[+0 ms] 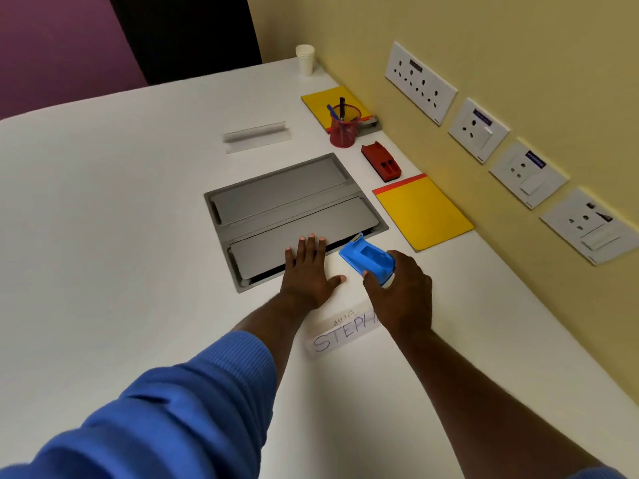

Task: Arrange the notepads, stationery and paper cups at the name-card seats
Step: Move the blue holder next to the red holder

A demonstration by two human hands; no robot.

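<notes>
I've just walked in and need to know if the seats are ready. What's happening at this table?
A person is setting a seat. The right hand grips a blue stapler-like tool beyond the name card, while the left hand rests flat at the edge of the grey hatch. A yellow notepad, a second notepad, a pen cup and stacked paper cups sit by the wall.

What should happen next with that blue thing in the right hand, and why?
Probably set the blue stationery item down on the white table just beyond the name card, then loosen the grip. The right hand holds it tilted at the edge of the grey hatch, the left hand lies flat holding nothing, and no other item lies beside that card.
</notes>
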